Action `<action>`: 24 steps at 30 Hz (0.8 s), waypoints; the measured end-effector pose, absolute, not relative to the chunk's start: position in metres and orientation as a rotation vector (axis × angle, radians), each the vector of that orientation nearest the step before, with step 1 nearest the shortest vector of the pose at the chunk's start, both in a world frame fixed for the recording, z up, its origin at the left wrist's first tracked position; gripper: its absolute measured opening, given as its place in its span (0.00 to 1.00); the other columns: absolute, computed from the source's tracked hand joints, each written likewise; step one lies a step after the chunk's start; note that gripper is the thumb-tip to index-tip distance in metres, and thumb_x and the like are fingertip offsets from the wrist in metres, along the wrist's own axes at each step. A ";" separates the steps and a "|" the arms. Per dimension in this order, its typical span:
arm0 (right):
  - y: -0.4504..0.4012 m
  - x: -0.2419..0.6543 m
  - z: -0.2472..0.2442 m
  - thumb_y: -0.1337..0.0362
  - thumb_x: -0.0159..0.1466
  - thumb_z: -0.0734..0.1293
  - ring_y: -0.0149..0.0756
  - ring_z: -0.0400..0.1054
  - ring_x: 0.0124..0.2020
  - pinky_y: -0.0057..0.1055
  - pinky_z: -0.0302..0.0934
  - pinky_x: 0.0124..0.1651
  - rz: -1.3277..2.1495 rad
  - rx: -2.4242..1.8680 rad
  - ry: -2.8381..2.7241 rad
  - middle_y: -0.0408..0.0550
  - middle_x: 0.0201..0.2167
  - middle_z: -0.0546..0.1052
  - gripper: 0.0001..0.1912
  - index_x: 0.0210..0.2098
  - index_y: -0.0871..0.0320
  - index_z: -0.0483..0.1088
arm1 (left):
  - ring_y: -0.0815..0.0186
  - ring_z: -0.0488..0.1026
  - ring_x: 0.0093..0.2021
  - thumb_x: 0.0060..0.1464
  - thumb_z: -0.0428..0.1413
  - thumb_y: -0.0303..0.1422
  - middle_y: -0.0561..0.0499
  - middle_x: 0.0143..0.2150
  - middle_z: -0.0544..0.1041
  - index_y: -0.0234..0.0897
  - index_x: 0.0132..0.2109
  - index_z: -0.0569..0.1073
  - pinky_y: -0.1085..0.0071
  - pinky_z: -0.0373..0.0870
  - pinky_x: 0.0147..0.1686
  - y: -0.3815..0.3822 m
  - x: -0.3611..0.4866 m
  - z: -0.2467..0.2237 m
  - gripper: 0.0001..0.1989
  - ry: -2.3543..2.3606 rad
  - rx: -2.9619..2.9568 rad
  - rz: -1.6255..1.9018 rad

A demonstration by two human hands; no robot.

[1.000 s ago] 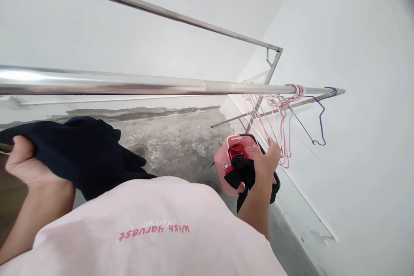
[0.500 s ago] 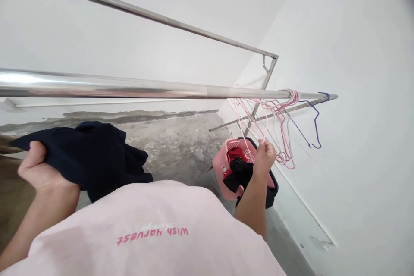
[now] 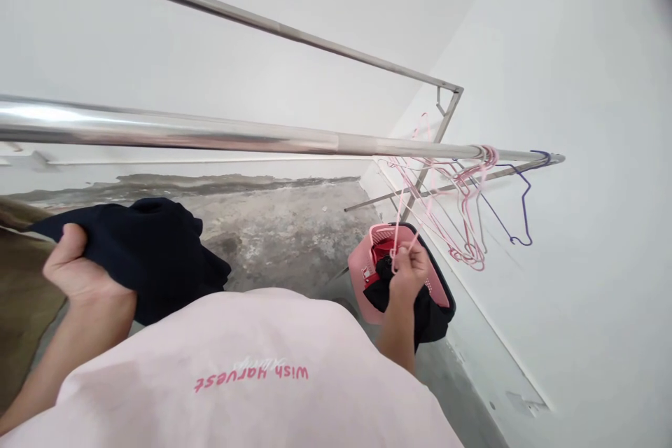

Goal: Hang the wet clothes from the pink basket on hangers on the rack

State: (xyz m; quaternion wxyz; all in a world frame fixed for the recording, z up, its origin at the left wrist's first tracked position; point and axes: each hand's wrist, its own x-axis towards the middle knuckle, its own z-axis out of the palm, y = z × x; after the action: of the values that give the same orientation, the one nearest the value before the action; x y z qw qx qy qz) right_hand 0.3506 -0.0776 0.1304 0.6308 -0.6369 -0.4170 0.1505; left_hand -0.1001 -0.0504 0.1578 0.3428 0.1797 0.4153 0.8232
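The cloth [image 3: 162,252], dark navy and bunched in loose folds, hangs at the left, in front of the body. The left hand [image 3: 87,273] grips it near its upper left end, thumb on top; the other fingers are hidden. The right hand [image 3: 409,273] is closed around a thin pink hanger [image 3: 397,227], pinching it between thumb and fingers; whether this hanger touches the bar cannot be told among the overlapping wires. Seen from above, that hand is in front of the basket [image 3: 360,273], which is pink, has a dark rim along its far right side and holds a red garment [image 3: 383,250] and black clothes [image 3: 378,294], some draping over the edge. Above and to the right of the hand, more pink and pale hangers [image 3: 466,206] hang bunched on the near bar [image 3: 210,129], with a purple hanger [image 3: 526,199] apart from them near its end. The far bar [image 3: 278,29] runs beyond it. Below lies a stained grey floor [image 3: 299,231], between white walls [image 3: 577,84]. A brownish surface [image 3: 26,308] shows at the left edge, and the wearer's pale pink shirt [image 3: 252,336] fills the bottom.
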 end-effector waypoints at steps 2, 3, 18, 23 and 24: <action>-0.080 0.331 0.112 0.52 0.57 0.67 0.24 0.54 0.22 0.24 0.53 0.27 0.585 -1.382 -0.967 0.39 0.25 0.65 0.16 0.38 0.57 0.67 | 0.60 0.68 0.61 0.46 0.57 0.38 0.58 0.37 0.81 0.41 0.30 0.72 0.64 0.62 0.64 -0.048 -0.100 0.157 0.06 1.059 0.418 2.149; -0.080 0.322 0.104 0.54 0.55 0.69 0.24 0.55 0.23 0.24 0.53 0.27 0.715 -1.361 -0.999 0.38 0.25 0.64 0.17 0.39 0.57 0.67 | 0.61 0.68 0.60 0.46 0.57 0.37 0.58 0.36 0.81 0.42 0.31 0.73 0.65 0.63 0.63 -0.046 -0.099 0.157 0.05 1.039 0.387 2.153; -0.062 0.266 0.076 0.58 0.50 0.73 0.27 0.61 0.22 0.26 0.54 0.27 1.387 -1.161 -1.230 0.39 0.20 0.69 0.14 0.31 0.57 0.69 | 0.57 0.63 0.65 0.50 0.58 0.45 0.49 0.52 0.76 0.41 0.44 0.73 0.61 0.60 0.64 -0.013 -0.045 0.206 0.18 0.575 0.913 1.824; -0.061 0.249 0.085 0.62 0.47 0.76 0.28 0.64 0.27 0.28 0.59 0.31 1.478 -1.099 -1.300 0.46 0.39 0.79 0.24 0.41 0.54 0.65 | 0.52 0.50 0.71 0.48 0.63 0.45 0.51 0.62 0.68 0.48 0.62 0.64 0.54 0.54 0.68 -0.010 -0.008 0.209 0.35 0.553 1.319 1.606; -0.061 0.245 0.087 0.63 0.47 0.76 0.29 0.65 0.29 0.28 0.60 0.33 1.459 -1.082 -1.298 0.46 0.43 0.78 0.25 0.40 0.53 0.64 | 0.52 0.47 0.72 0.48 0.64 0.46 0.52 0.65 0.64 0.49 0.65 0.60 0.52 0.52 0.68 -0.010 -0.002 0.206 0.39 0.540 1.446 1.550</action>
State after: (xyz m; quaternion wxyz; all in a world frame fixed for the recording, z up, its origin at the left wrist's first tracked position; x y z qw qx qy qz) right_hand 0.2450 -0.0606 0.0869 0.4391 -0.4355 -0.5225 0.5870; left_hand -0.0018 -0.0096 0.2056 0.4591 0.5873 0.2194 0.6294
